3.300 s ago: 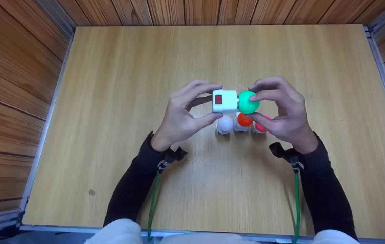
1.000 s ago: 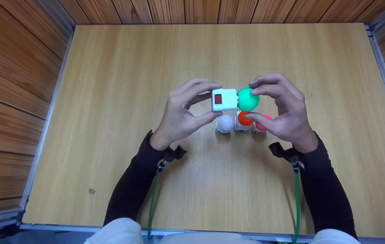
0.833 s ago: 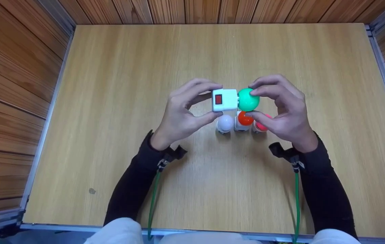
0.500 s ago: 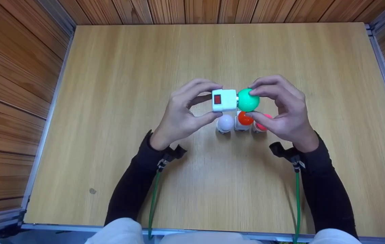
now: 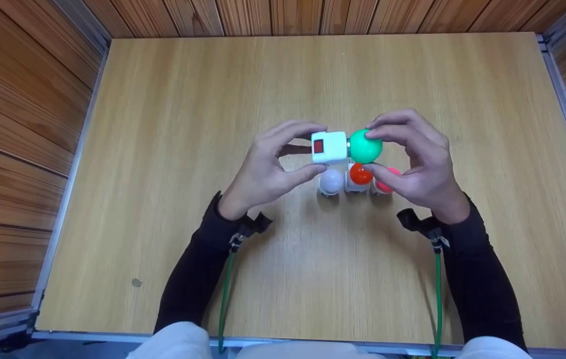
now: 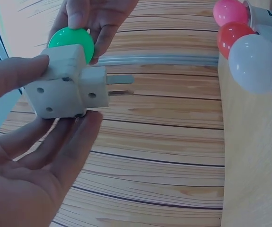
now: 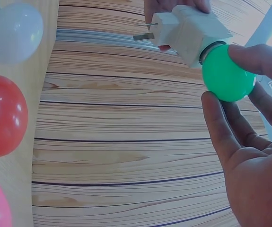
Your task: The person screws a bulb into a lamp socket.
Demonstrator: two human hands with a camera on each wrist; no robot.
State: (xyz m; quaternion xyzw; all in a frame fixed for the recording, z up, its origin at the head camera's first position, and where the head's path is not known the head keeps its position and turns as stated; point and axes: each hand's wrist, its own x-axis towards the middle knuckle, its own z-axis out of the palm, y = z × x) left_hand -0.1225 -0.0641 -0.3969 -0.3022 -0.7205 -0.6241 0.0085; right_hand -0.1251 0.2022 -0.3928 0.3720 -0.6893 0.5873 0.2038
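My left hand (image 5: 270, 167) grips a white plug-in lamp socket (image 5: 333, 147) with a red switch, thumb below and fingers above in the head view. Two flat plug pins (image 6: 120, 79) stick out of its side in the left wrist view. A round green light bulb (image 5: 366, 146) sits at the socket's mouth, a sliver of its metal base showing between them. Fingertips and thumb of my right hand (image 5: 420, 162) pinch the bulb. Socket and bulb lie sideways, held above the tabletop.
Below the hands stand a white bulb (image 5: 331, 181), a red-orange bulb (image 5: 361, 174) and a pink bulb (image 5: 387, 180), each on a white base, on the wooden table (image 5: 188, 99). Wood-panelled walls (image 5: 18, 139) border it. Green cables (image 5: 226, 299) trail from both wrists.
The socket has turned slightly, its red switch now nearer the left end. My right fingers have shifted a little on the green bulb. The bulbs on the table stay put.
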